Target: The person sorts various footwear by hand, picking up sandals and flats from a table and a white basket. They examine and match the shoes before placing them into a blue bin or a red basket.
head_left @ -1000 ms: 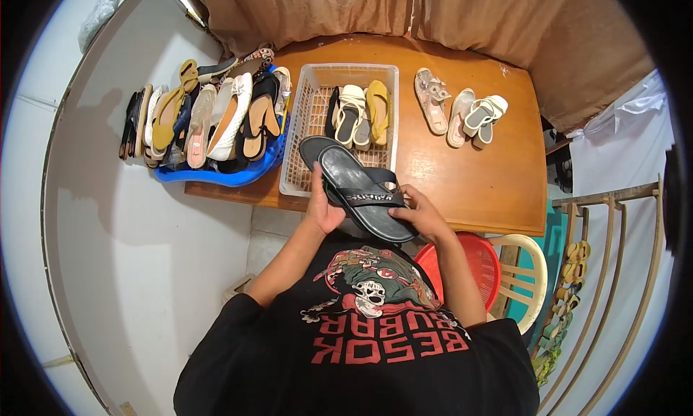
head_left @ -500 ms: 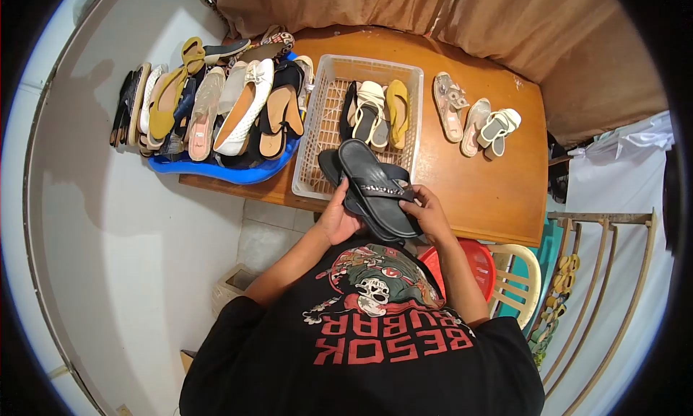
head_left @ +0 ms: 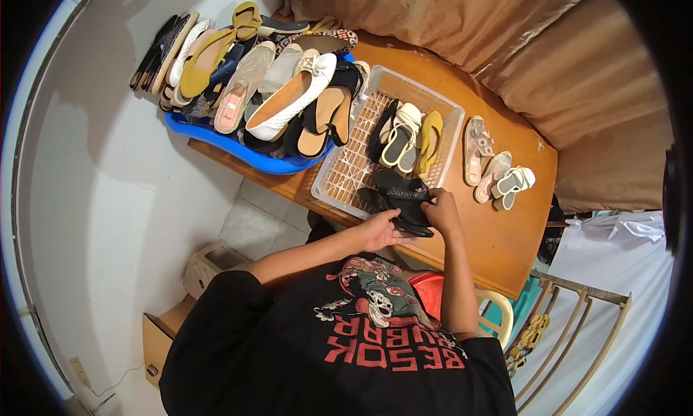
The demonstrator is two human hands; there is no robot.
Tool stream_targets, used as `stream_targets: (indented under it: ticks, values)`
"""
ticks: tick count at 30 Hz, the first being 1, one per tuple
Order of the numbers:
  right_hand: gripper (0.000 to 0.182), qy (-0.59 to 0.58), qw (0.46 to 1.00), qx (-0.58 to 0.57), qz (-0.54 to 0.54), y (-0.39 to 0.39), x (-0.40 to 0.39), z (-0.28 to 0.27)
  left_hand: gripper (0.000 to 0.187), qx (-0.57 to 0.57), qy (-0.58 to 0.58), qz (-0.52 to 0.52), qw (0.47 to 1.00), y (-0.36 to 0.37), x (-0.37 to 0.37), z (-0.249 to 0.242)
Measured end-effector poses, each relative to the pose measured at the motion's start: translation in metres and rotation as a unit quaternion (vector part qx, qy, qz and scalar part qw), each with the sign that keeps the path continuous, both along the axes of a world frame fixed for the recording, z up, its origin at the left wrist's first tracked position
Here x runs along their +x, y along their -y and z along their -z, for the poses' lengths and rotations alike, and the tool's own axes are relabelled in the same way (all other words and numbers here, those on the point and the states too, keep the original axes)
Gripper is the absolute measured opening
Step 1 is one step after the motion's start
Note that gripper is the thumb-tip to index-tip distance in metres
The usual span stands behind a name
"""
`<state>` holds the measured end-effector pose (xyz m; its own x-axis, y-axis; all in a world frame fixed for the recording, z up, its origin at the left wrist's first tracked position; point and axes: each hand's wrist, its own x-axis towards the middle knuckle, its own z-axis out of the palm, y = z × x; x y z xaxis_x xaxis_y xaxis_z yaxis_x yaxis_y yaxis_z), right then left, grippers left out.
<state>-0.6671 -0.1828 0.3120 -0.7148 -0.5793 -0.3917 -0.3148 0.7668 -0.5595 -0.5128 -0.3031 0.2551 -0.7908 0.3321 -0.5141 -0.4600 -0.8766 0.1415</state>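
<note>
A pair of black sandals is held over the near edge of a clear plastic basket. My right hand is closed on their right side. My left hand grips the near left side, thumb on the edge and fingers partly hidden beneath. The sandals are tilted and foreshortened, so their full shape cannot be made out. Inside the basket, toward its far right, stand cream strappy sandals, a mustard-yellow shoe and dark footwear.
On the left a blue tub is heaped with several shoes. Clear-strapped sandals and white-strapped sandals rest on the wooden table at right. A red plastic item, a cream chair and a rack are nearby.
The camera view has swung, shifting the table contents right. The black sandals have tipped from showing their broad footbeds to a more edge-on angle, with both hands still on them.
</note>
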Motion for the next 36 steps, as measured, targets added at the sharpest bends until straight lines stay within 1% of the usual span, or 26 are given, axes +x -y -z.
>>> stream_targets:
  ticks: [2,3,4,6,7,8,9,10,12,14,15,16,18,19,20,22,23,24,26,27,28,30,31,33,34,36]
  values:
    - [0.034,-0.125,0.991,0.032,-0.025,0.008,0.007,0.007,0.05,-0.017,0.007,-0.034,0.999,-0.008,-0.001,0.006]
    - [0.035,-0.136,0.988,0.043,-0.054,0.01,0.005,0.011,0.05,-0.02,0.005,-0.036,0.999,-0.008,-0.002,0.01]
    - [0.035,-0.138,0.988,0.04,-0.056,0.013,0.003,0.009,0.049,-0.024,-0.002,-0.028,0.999,-0.007,-0.003,0.007]
    - [0.042,-0.14,0.987,0.07,-0.031,0.018,0.003,0.007,0.048,-0.03,-0.008,-0.021,0.999,-0.006,-0.002,0.004]
    - [0.042,-0.139,0.987,0.068,-0.032,0.019,0.006,0.005,0.051,-0.01,0.0,0.008,1.0,-0.003,-0.001,-0.003]
    - [0.047,-0.169,0.984,0.058,-0.021,0.02,0.01,0.002,0.053,0.011,0.008,0.036,0.999,0.001,-0.001,-0.008]
    - [0.051,-0.198,0.979,0.047,-0.009,0.02,0.012,0.001,0.053,0.009,0.008,0.034,0.999,0.004,0.0,-0.009]
    - [0.051,-0.197,0.979,0.045,-0.01,0.018,0.012,0.001,0.052,0.004,-0.009,0.05,0.999,0.006,0.003,-0.008]
    - [0.057,-0.165,0.981,0.046,-0.094,0.011,0.01,0.003,0.051,0.0,-0.022,0.07,0.997,0.008,0.012,-0.006]
    - [0.059,-0.137,0.983,0.047,-0.109,0.004,0.012,0.01,0.046,-0.014,-0.007,0.093,0.996,0.009,0.02,-0.001]
    - [0.062,-0.111,0.985,0.048,-0.126,0.0,0.013,0.012,0.038,-0.05,0.004,0.096,0.994,0.005,0.024,0.0]
    - [0.062,-0.111,0.985,0.047,-0.12,-0.002,0.016,0.009,0.038,-0.052,0.004,0.102,0.993,0.004,0.026,-0.001]
    - [0.067,-0.122,0.982,0.042,-0.134,-0.003,0.027,-0.003,0.033,-0.114,0.0,0.119,0.986,0.0,0.026,-0.002]
    - [0.071,-0.122,0.981,0.041,-0.143,-0.002,0.03,-0.009,0.029,-0.102,0.015,0.101,0.99,-0.002,0.024,0.002]
    - [0.071,-0.122,0.982,0.04,-0.138,-0.003,0.031,-0.008,0.029,-0.104,0.015,0.105,0.989,-0.003,0.022,0.009]
    - [0.07,-0.169,0.976,-0.043,-0.132,-0.004,0.03,-0.009,0.028,-0.129,0.05,0.077,0.987,-0.004,0.016,0.016]
    - [0.067,-0.206,0.97,-0.063,-0.114,-0.005,0.031,-0.012,0.029,-0.123,0.05,0.078,0.988,-0.003,0.015,0.017]
    - [0.067,-0.207,0.969,-0.068,-0.118,-0.007,0.031,-0.016,0.029,-0.127,0.05,0.071,0.988,-0.003,0.015,0.018]
    - [0.065,-0.165,0.975,-0.085,-0.125,-0.012,0.03,-0.024,0.031,-0.142,0.061,0.064,0.986,-0.006,0.015,0.014]
    - [0.057,-0.127,0.981,-0.068,-0.129,-0.014,0.032,-0.03,0.031,-0.145,0.062,0.051,0.986,-0.007,0.015,0.013]
    - [0.057,-0.128,0.979,-0.073,-0.141,-0.017,0.032,-0.023,0.033,-0.145,0.062,0.047,0.986,-0.009,0.015,0.012]
    - [0.05,-0.103,0.975,-0.042,-0.19,-0.024,0.032,0.001,0.035,-0.145,0.065,0.033,0.987,-0.011,0.016,0.01]
    - [0.047,-0.137,0.971,-0.063,-0.184,-0.023,0.038,0.001,0.037,-0.176,0.051,0.064,0.981,-0.011,0.017,0.01]
    - [0.048,-0.141,0.968,-0.063,-0.196,-0.022,0.038,-0.001,0.046,-0.235,0.026,0.13,0.963,-0.007,0.021,0.012]
    - [0.05,-0.147,0.967,-0.059,-0.2,-0.023,0.043,-0.005,0.046,-0.234,0.035,0.131,0.963,-0.008,0.026,0.01]
    - [0.049,-0.132,0.973,-0.068,-0.176,-0.022,0.05,-0.012,0.047,-0.302,0.031,0.146,0.942,-0.01,0.029,0.005]
